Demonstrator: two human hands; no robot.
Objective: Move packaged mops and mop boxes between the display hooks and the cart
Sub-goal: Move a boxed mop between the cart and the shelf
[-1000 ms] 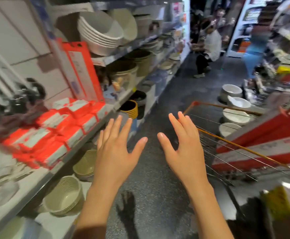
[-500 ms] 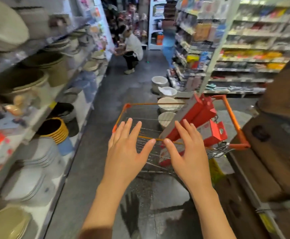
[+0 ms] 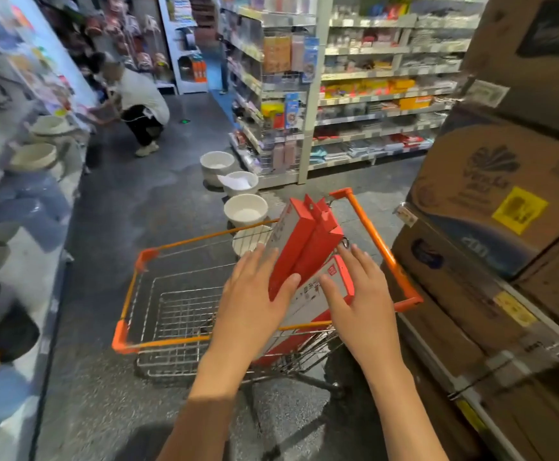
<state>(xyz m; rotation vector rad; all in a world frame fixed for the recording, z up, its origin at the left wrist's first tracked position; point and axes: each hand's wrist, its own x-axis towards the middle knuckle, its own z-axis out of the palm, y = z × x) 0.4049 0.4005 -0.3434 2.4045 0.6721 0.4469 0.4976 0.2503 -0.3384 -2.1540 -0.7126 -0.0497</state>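
An orange-rimmed wire cart (image 3: 184,242) stands in the aisle in front of me. Long red mop boxes lean in its right side. The upper red box (image 3: 304,241) tilts up toward the far right corner. Beneath it lies a red and white box (image 3: 308,302). My left hand (image 3: 254,297) has straight fingers against the left face of the upper box, with the thumb at its lower end. My right hand (image 3: 359,294) rests flat on the lower box, fingers extended. Neither hand visibly curls round a box. No display hooks are in view.
Stacked cardboard cartons (image 3: 491,201) stand close on the right of the cart. White buckets (image 3: 245,209) sit on the floor just beyond it. A person (image 3: 138,104) crouches further down the aisle. Shelves of bowls (image 3: 35,154) line the left side.
The view swung from the left shelf with red packages round to the cart. Both hands moved forward from empty air onto the mop boxes in the cart.
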